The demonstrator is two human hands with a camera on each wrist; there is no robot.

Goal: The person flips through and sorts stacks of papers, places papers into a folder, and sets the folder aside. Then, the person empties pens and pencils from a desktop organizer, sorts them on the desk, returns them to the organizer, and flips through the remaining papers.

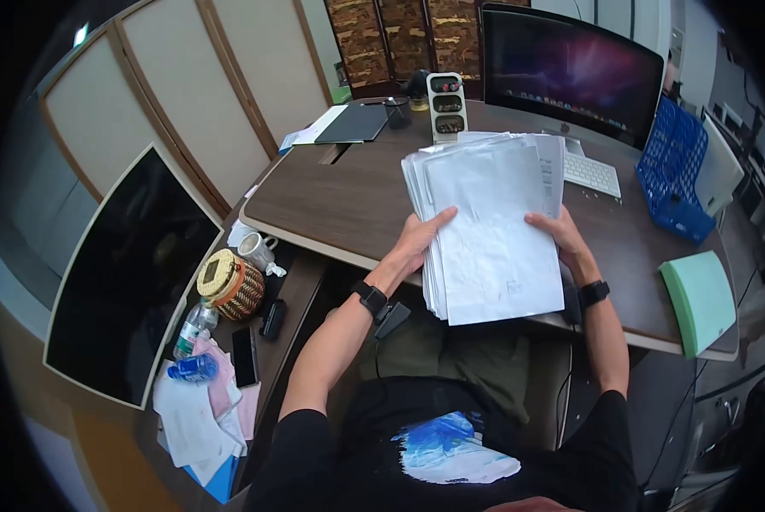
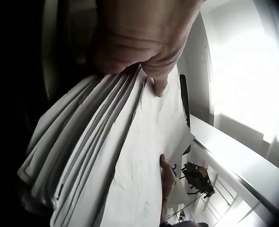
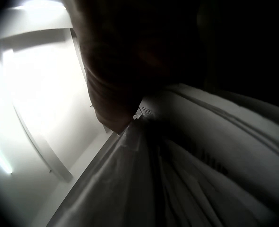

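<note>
A thick stack of white papers [image 1: 497, 243] is held up over the desk's front edge, in front of the torso. My left hand [image 1: 421, 237] grips its left side, thumb lying on the top sheet and fingers hidden behind. On the opposite side my right hand [image 1: 563, 230] grips the stack the same way. In the left wrist view the layered sheet edges of the papers [image 2: 92, 146] fan out below the left hand [image 2: 144, 47]. The right wrist view is dark; the right hand [image 3: 116, 90] meets bent sheets [image 3: 106, 184] there.
Behind the stack stand a monitor [image 1: 570, 72], a keyboard [image 1: 593, 174] and a white organizer [image 1: 447, 107]. A blue basket [image 1: 674, 171] and a green folder [image 1: 698, 300] are at right. Left, a side surface holds a woven basket [image 1: 233, 286], mug [image 1: 258, 249], bottles and phone [image 1: 245, 357].
</note>
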